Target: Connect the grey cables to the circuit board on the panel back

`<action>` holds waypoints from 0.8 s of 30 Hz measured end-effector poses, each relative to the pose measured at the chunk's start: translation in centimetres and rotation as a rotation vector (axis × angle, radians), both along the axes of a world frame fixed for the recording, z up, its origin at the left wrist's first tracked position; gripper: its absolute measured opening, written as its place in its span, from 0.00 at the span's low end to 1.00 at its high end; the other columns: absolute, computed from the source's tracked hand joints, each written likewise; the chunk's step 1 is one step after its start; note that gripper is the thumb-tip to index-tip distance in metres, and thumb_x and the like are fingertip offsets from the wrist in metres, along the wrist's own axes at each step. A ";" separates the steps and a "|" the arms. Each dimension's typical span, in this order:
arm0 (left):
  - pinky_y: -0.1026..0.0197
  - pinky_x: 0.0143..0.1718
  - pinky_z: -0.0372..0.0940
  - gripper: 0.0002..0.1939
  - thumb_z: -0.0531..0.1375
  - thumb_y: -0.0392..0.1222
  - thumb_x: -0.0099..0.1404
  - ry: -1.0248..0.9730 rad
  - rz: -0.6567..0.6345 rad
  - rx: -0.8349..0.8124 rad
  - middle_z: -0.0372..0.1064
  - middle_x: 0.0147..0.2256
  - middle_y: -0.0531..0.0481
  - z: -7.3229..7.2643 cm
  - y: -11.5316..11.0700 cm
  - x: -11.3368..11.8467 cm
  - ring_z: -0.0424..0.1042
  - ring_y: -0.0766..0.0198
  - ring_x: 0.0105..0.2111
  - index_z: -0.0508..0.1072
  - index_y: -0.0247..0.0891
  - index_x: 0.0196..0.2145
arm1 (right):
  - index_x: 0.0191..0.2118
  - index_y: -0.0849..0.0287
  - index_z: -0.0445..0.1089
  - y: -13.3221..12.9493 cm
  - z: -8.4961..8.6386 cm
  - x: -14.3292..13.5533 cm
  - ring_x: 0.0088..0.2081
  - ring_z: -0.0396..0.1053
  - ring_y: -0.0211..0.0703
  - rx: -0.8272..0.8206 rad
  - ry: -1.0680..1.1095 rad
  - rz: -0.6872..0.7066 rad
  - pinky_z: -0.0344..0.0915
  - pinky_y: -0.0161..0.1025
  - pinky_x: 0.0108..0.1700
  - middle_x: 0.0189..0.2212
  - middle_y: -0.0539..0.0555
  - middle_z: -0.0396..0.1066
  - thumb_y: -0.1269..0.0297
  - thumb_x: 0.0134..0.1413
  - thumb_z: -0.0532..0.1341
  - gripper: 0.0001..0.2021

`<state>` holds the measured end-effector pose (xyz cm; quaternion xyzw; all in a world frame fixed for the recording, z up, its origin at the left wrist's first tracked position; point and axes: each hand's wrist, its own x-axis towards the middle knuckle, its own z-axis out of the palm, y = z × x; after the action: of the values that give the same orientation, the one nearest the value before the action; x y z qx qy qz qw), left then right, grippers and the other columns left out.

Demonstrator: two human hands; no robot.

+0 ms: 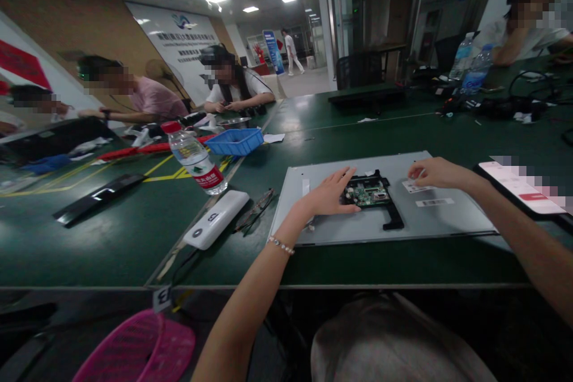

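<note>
A flat grey display panel (430, 215) lies back side up on the green table in front of me. Attached near its middle is a green circuit board (369, 194) in a black plastic bracket (394, 218). My left hand (331, 194) rests open, fingers spread, at the left side of the board. My right hand (436, 173) is over the panel's right part, its fingers pinched together at a white label (417, 187). Whatever sits between those fingertips is too small to make out. Just below is a barcode sticker (434, 203).
Left of the panel are eyeglasses (255, 213), a white power bank (217, 219), a water bottle (196, 161) and a blue tray (236, 142). A lit phone (521, 188) lies to the right. A pink basket (138, 349) stands below the table edge. Several people sit around the table.
</note>
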<state>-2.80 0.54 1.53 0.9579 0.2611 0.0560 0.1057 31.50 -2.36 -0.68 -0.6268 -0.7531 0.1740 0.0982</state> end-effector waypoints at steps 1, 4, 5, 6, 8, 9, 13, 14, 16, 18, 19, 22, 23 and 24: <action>0.49 0.64 0.42 0.51 0.56 0.64 0.59 0.005 0.001 -0.002 0.33 0.67 0.38 0.0 0.0 0.0 0.39 0.48 0.66 0.34 0.35 0.67 | 0.38 0.58 0.74 0.0 0.1 -0.1 0.36 0.74 0.47 -0.006 0.009 -0.006 0.68 0.40 0.37 0.36 0.55 0.76 0.65 0.46 0.61 0.11; 0.48 0.64 0.43 0.51 0.56 0.63 0.59 0.015 0.007 -0.001 0.33 0.67 0.39 0.1 -0.1 0.0 0.39 0.48 0.66 0.33 0.37 0.67 | 0.35 0.57 0.74 0.0 0.3 -0.3 0.36 0.74 0.47 0.000 0.032 -0.004 0.68 0.40 0.37 0.34 0.54 0.76 0.65 0.46 0.60 0.09; 0.48 0.64 0.43 0.50 0.56 0.63 0.59 0.015 0.007 0.000 0.33 0.67 0.39 0.2 -0.1 0.0 0.39 0.48 0.66 0.33 0.38 0.67 | 0.34 0.57 0.74 -0.1 0.3 -0.2 0.36 0.73 0.48 0.005 0.038 0.003 0.68 0.40 0.37 0.35 0.54 0.76 0.64 0.46 0.60 0.08; 0.48 0.64 0.43 0.50 0.56 0.62 0.60 0.014 0.005 0.000 0.33 0.67 0.39 0.2 -0.1 0.1 0.39 0.48 0.66 0.33 0.38 0.67 | 0.33 0.57 0.74 -0.1 0.3 -0.2 0.36 0.73 0.48 0.010 0.046 0.009 0.68 0.41 0.37 0.36 0.54 0.76 0.63 0.46 0.60 0.08; 0.49 0.64 0.43 0.49 0.56 0.62 0.60 0.011 -0.002 0.000 0.33 0.67 0.40 0.2 -0.2 0.1 0.39 0.49 0.66 0.33 0.38 0.67 | 0.33 0.56 0.74 -0.3 0.4 -0.2 0.36 0.73 0.48 0.009 0.073 0.011 0.68 0.41 0.36 0.37 0.54 0.76 0.61 0.47 0.60 0.08; 0.50 0.64 0.43 0.49 0.56 0.61 0.60 0.011 -0.007 0.002 0.33 0.67 0.40 0.2 -0.2 0.1 0.40 0.49 0.66 0.33 0.38 0.67 | 0.33 0.56 0.74 -0.4 0.5 -0.3 0.36 0.73 0.48 0.000 0.097 0.008 0.68 0.41 0.36 0.37 0.54 0.76 0.61 0.48 0.59 0.09; 0.50 0.64 0.42 0.49 0.56 0.61 0.60 0.016 -0.011 0.012 0.34 0.67 0.40 0.0 -0.2 0.2 0.40 0.49 0.66 0.34 0.37 0.67 | 0.36 0.56 0.74 -0.9 1.0 -1.7 0.37 0.73 0.47 -0.089 0.272 0.062 0.68 0.40 0.39 0.36 0.53 0.76 0.59 0.48 0.60 0.10; 0.50 0.64 0.42 0.49 0.56 0.61 0.60 0.015 -0.011 0.015 0.35 0.67 0.40 0.0 -0.2 0.2 0.40 0.49 0.66 0.35 0.37 0.67 | 0.37 0.56 0.73 -1.0 1.2 -2.2 0.37 0.73 0.47 -0.118 0.329 0.096 0.68 0.40 0.39 0.35 0.53 0.76 0.59 0.49 0.60 0.11; 0.50 0.64 0.42 0.49 0.56 0.61 0.60 0.013 -0.013 0.021 0.35 0.67 0.39 -0.1 -0.2 0.2 0.40 0.49 0.65 0.35 0.37 0.67 | 0.38 0.56 0.72 -1.4 1.5 -3.3 0.37 0.73 0.46 -0.171 0.426 0.172 0.68 0.40 0.40 0.35 0.53 0.76 0.58 0.50 0.60 0.11; 0.50 0.64 0.43 0.49 0.56 0.62 0.60 0.012 -0.011 0.025 0.36 0.67 0.39 -0.1 -0.1 0.3 0.41 0.49 0.65 0.36 0.36 0.67 | 0.38 0.56 0.72 -1.8 1.8 -4.3 0.37 0.73 0.46 -0.199 0.470 0.226 0.68 0.41 0.41 0.34 0.53 0.76 0.58 0.51 0.59 0.11; 0.50 0.64 0.43 0.49 0.56 0.62 0.60 0.012 -0.010 0.026 0.36 0.67 0.39 -0.1 -0.1 0.3 0.41 0.49 0.65 0.36 0.36 0.67 | 0.37 0.56 0.72 -1.9 1.9 -4.7 0.37 0.73 0.45 -0.201 0.473 0.242 0.68 0.41 0.41 0.34 0.53 0.76 0.58 0.51 0.59 0.11; 0.50 0.64 0.43 0.49 0.56 0.62 0.60 0.014 -0.011 0.030 0.36 0.66 0.39 -0.2 -0.1 0.3 0.41 0.49 0.65 0.36 0.36 0.67 | 0.36 0.56 0.72 -2.2 1.9 -5.6 0.38 0.73 0.44 -0.153 0.457 0.248 0.67 0.40 0.42 0.35 0.53 0.75 0.58 0.52 0.59 0.10; 0.50 0.64 0.43 0.49 0.56 0.62 0.60 0.014 -0.012 0.032 0.36 0.66 0.38 -0.2 -0.1 0.3 0.41 0.49 0.65 0.36 0.36 0.67 | 0.36 0.56 0.73 -2.3 1.8 -5.8 0.38 0.72 0.43 -0.128 0.455 0.247 0.67 0.39 0.43 0.36 0.53 0.75 0.59 0.52 0.59 0.10; 0.50 0.64 0.43 0.49 0.56 0.62 0.60 0.014 -0.014 0.034 0.36 0.66 0.38 -0.3 -0.1 0.3 0.41 0.48 0.65 0.36 0.36 0.67 | 0.36 0.57 0.73 -2.3 1.7 -6.0 0.39 0.72 0.43 -0.105 0.457 0.244 0.67 0.39 0.43 0.38 0.53 0.75 0.59 0.51 0.59 0.10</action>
<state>-2.54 0.47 1.27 0.9617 0.2543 0.0529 0.0878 25.55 -4.66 1.02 -0.4800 -0.7714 0.3603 0.2115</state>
